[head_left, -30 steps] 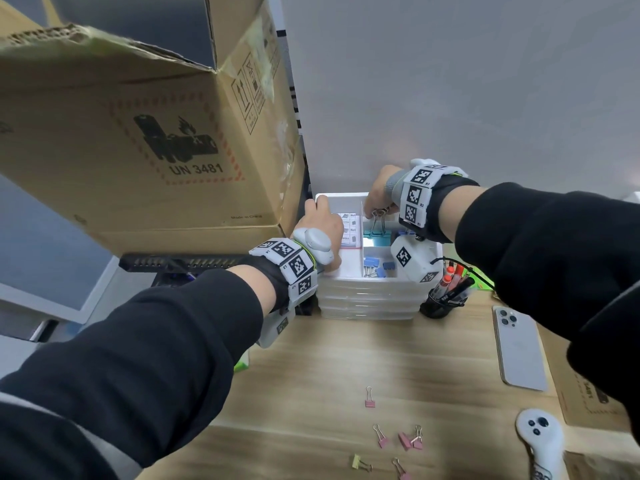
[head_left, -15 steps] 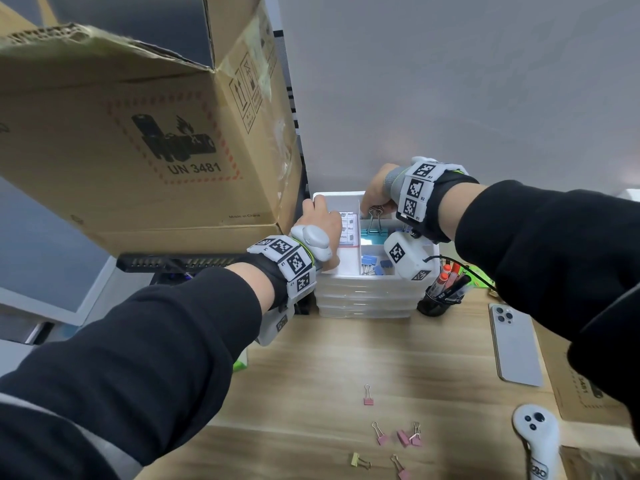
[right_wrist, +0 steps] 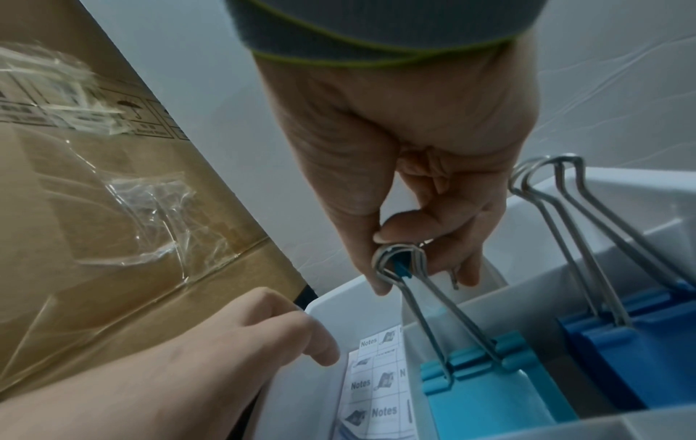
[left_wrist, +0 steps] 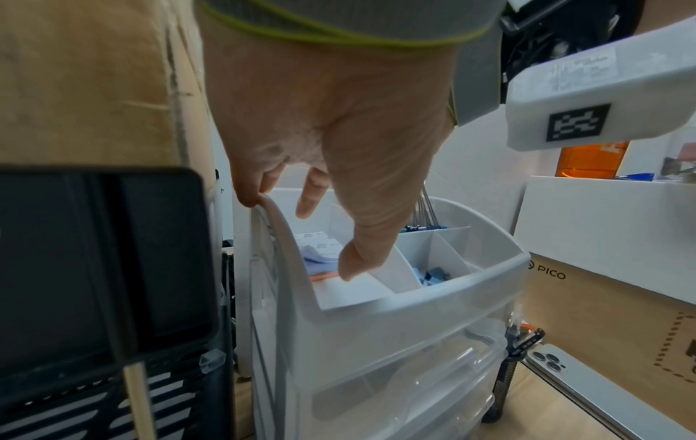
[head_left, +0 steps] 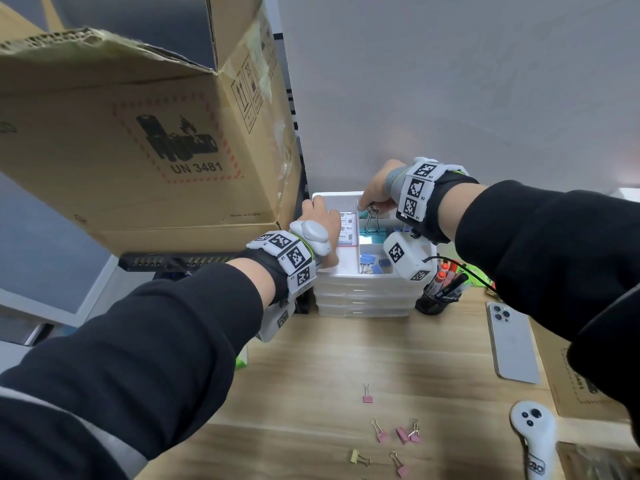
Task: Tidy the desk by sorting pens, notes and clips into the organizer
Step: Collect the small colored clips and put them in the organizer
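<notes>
A white organizer (head_left: 367, 292) with drawers stands at the back of the desk. My right hand (right_wrist: 399, 253) pinches the wire handles of a teal binder clip (right_wrist: 485, 396), whose body sits down in a back compartment beside a large blue clip (right_wrist: 621, 351). In the head view the right hand (head_left: 372, 211) is over the teal binder clip (head_left: 372, 231). My left hand (head_left: 320, 220) rests on the organizer's left rim (left_wrist: 278, 226) with loosely curled fingers (left_wrist: 312, 193), above the printed notes (right_wrist: 376, 384). Small blue clips (head_left: 372, 266) lie in the front compartment.
Several pink clips (head_left: 381, 436) and a yellow one (head_left: 355, 457) lie loose on the near desk. A black pen cup (head_left: 438, 299), a phone (head_left: 512, 344) and a white controller (head_left: 533, 434) are to the right. A big cardboard box (head_left: 138, 133) looms at the left.
Both hands have stayed at the organizer. The right hand still holds the teal clip in the back compartment, and the clip has barely shifted.
</notes>
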Demonstrator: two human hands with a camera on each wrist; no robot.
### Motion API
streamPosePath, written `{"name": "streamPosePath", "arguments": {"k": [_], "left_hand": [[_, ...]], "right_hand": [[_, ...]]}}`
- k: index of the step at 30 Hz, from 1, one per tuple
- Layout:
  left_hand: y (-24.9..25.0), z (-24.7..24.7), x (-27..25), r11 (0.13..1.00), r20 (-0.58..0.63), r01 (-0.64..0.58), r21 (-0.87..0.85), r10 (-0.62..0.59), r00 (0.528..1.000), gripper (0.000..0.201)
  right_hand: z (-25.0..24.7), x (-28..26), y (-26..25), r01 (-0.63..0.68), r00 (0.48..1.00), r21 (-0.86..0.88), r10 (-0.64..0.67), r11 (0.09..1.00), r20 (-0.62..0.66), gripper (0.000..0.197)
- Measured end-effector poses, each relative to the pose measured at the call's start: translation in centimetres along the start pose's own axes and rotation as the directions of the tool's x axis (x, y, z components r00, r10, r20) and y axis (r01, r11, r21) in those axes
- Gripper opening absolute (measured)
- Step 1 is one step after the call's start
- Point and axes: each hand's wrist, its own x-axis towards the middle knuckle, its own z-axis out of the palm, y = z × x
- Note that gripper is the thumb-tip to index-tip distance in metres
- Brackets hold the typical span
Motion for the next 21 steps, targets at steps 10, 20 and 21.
{"name": "streamPosePath", "arguments": {"k": [10, 20, 21], "left_hand": [[-1.0, -1.3, -1.4, 0.996, -0.004, -0.078, -0.051, 0.078, 0.997, 0.041], [-1.2, -1.2, -4.8, 0.984, -0.039, -0.076, -0.159, 0.071, 0.997, 0.043], [-1.1, -1.0, -5.1, 0.983, -0.044, -0.078, -0.165, 0.072, 0.996, 0.043]], "right_hand": [[-0.7, -0.9, -0.4, -0.072, 0.983, 0.013, 0.074, 0.997, -0.166, 0.015], [-0.6, -3.7, 3.1, -0.012, 0.985, 0.055, 0.021, 0.998, -0.169, 0.016], [-0.3, -4.1, 3.8, -0.010, 0.985, 0.071, 0.022, 0.997, -0.173, 0.016]]}}
